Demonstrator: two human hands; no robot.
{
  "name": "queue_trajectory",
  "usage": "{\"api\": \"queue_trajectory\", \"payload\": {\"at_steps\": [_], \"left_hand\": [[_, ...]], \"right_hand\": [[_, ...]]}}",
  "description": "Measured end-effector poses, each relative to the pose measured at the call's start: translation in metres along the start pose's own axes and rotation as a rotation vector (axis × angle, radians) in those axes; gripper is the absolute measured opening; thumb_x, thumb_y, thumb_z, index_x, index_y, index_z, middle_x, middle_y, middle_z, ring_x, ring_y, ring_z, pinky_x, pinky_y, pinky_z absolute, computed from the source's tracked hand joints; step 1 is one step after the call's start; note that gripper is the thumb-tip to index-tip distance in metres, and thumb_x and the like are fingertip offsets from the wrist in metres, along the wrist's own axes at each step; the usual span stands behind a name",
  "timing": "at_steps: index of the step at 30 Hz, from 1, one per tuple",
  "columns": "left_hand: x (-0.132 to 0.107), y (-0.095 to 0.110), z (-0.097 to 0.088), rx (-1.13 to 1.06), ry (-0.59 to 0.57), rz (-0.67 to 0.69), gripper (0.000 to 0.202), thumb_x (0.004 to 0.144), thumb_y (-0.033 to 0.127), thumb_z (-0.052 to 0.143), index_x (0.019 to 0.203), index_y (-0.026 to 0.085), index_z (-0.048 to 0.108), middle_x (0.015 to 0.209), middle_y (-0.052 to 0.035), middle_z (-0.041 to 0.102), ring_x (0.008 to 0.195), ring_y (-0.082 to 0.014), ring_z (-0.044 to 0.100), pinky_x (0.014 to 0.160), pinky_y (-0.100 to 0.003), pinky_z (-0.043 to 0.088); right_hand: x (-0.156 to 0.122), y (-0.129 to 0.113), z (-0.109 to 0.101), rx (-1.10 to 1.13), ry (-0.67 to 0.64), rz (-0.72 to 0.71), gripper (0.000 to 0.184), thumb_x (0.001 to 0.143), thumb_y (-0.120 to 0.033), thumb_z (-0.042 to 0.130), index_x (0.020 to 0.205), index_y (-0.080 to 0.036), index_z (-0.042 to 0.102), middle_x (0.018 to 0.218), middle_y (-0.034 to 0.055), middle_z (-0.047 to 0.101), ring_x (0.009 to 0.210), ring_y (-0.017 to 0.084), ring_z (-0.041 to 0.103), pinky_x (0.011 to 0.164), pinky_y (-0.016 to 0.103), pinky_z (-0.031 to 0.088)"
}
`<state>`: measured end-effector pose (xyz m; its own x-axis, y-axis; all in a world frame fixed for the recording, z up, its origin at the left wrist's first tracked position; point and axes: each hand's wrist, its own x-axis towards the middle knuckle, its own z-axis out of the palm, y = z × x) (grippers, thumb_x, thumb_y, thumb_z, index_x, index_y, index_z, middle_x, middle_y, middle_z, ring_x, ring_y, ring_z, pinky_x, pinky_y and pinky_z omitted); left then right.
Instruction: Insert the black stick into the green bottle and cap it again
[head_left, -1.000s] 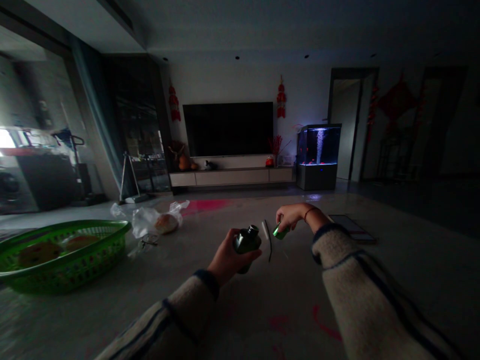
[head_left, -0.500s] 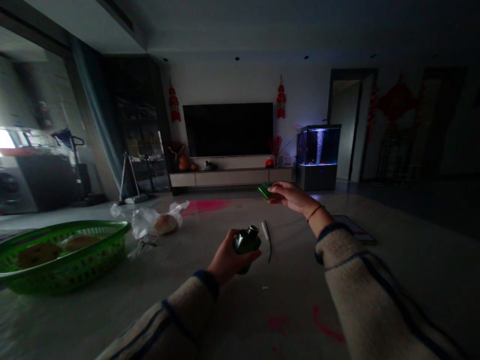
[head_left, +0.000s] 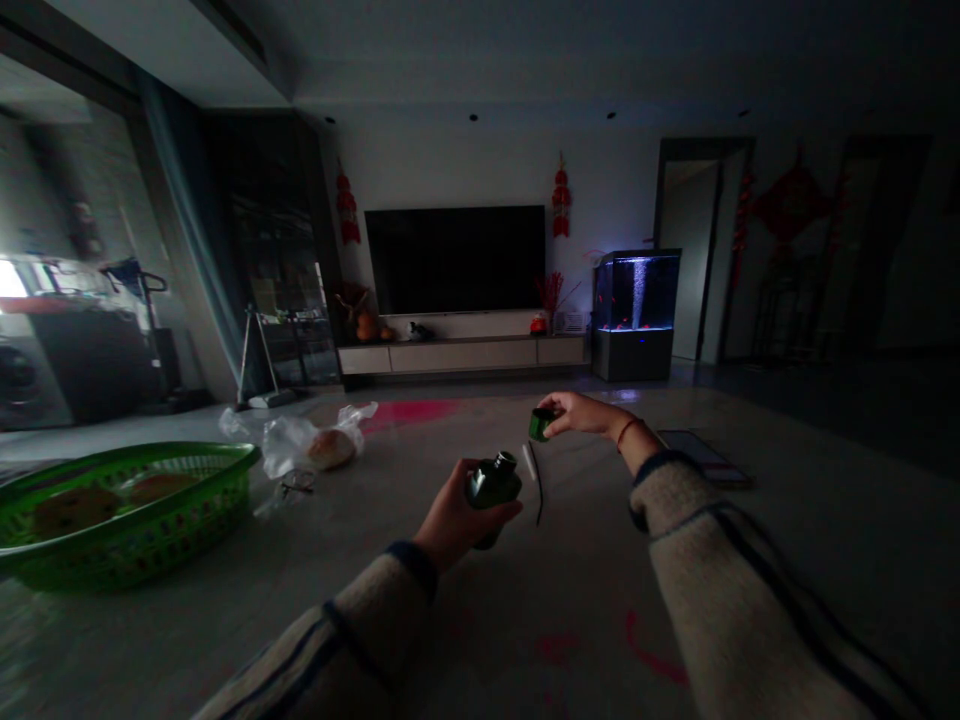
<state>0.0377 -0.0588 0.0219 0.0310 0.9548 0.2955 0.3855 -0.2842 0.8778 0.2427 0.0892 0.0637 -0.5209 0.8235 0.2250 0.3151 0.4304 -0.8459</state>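
Observation:
My left hand (head_left: 454, 515) is wrapped round a dark green bottle (head_left: 495, 482), held tilted above the table with its neck uncovered. A small green cap (head_left: 538, 424), shaped like a short cup, is pinched in the fingers of my right hand (head_left: 581, 413). The cap is up and to the right of the bottle's mouth, apart from it. Beyond the bottle a thin dark stick (head_left: 537, 485) lies on the table beside a short white stick-like piece (head_left: 529, 462).
A green plastic basket (head_left: 187, 510) with round bread-like items stands at the left. Near it lie a clear plastic bag (head_left: 289, 440), a bread roll (head_left: 331, 449) and glasses (head_left: 298, 484). A flat tablet-like device (head_left: 705, 458) rests on the table (head_left: 480, 630) beyond my right forearm.
My right hand has come down with the green cap, which has turned from lying flat to a more upright position. My left hand and the bottle have hardly moved.

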Motion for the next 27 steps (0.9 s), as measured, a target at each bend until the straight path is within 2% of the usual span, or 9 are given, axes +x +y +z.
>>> {"api": "queue_trajectory", "payload": {"at_steps": [3, 6, 10, 13, 18, 24, 27], "left_hand": [[0.0, 0.0, 0.0, 0.009, 0.005, -0.008, 0.054, 0.054, 0.035, 0.074, 0.096, 0.018, 0.044, 0.086, -0.0027, 0.059, 0.077, -0.0162, 0.059, 0.067, -0.03, 0.048], [0.001, -0.002, 0.0, 0.006, 0.011, 0.002, 0.054, 0.054, 0.035, 0.074, 0.096, 0.018, 0.045, 0.087, -0.0032, 0.059, 0.077, -0.0163, 0.059, 0.068, -0.03, 0.049], [0.002, -0.004, 0.001, 0.006, -0.001, 0.014, 0.053, 0.054, 0.035, 0.073, 0.095, 0.018, 0.045, 0.086, -0.003, 0.059, 0.076, -0.0157, 0.058, 0.066, -0.029, 0.048], [0.002, -0.004, 0.001, 0.02, 0.007, 0.004, 0.054, 0.054, 0.036, 0.073, 0.097, 0.018, 0.045, 0.085, -0.0024, 0.058, 0.074, -0.0154, 0.058, 0.065, -0.029, 0.047], [0.001, -0.003, 0.001, 0.014, 0.0, 0.003, 0.053, 0.054, 0.035, 0.073, 0.095, 0.017, 0.045, 0.084, -0.0022, 0.058, 0.074, -0.0154, 0.058, 0.066, -0.029, 0.047], [0.0, 0.0, 0.001, 0.012, 0.001, -0.001, 0.053, 0.054, 0.034, 0.073, 0.095, 0.018, 0.044, 0.085, -0.0017, 0.058, 0.075, -0.0154, 0.058, 0.066, -0.029, 0.048], [0.0, 0.0, 0.001, -0.001, 0.012, -0.003, 0.053, 0.054, 0.035, 0.073, 0.095, 0.018, 0.044, 0.087, -0.0022, 0.059, 0.077, -0.0161, 0.059, 0.066, -0.029, 0.049]], "right_hand": [[0.002, 0.014, 0.002, -0.398, 0.008, 0.153, 0.042, 0.05, -0.013, 0.071, 0.09, -0.013, 0.057, 0.087, 0.0029, 0.062, 0.08, 0.014, 0.056, 0.069, 0.022, 0.044], [-0.001, 0.022, 0.002, -0.584, 0.004, 0.248, 0.04, 0.051, -0.017, 0.071, 0.089, -0.014, 0.058, 0.086, 0.0028, 0.062, 0.079, 0.015, 0.056, 0.062, 0.021, 0.042], [-0.005, 0.024, 0.0, -0.649, 0.007, 0.318, 0.036, 0.053, -0.019, 0.067, 0.087, -0.013, 0.058, 0.08, 0.0052, 0.062, 0.074, 0.017, 0.057, 0.055, 0.022, 0.04], [-0.007, 0.026, -0.001, -0.691, -0.016, 0.41, 0.032, 0.054, -0.021, 0.063, 0.084, -0.01, 0.059, 0.07, 0.0085, 0.061, 0.063, 0.019, 0.058, 0.048, 0.024, 0.039], [-0.009, 0.035, -0.003, -0.722, -0.058, 0.513, 0.037, 0.054, -0.022, 0.06, 0.089, -0.007, 0.058, 0.064, 0.0097, 0.062, 0.056, 0.02, 0.058, 0.044, 0.026, 0.04], [-0.011, 0.039, -0.002, -0.759, -0.085, 0.537, 0.013, 0.052, -0.02, 0.061, 0.062, -0.011, 0.06, 0.056, 0.0084, 0.06, 0.058, 0.022, 0.06, 0.048, 0.029, 0.043], [-0.012, 0.034, -0.002, -0.769, -0.078, 0.531, 0.013, 0.049, -0.019, 0.065, 0.057, -0.011, 0.06, 0.057, 0.0094, 0.06, 0.061, 0.025, 0.061, 0.051, 0.031, 0.044]]}}
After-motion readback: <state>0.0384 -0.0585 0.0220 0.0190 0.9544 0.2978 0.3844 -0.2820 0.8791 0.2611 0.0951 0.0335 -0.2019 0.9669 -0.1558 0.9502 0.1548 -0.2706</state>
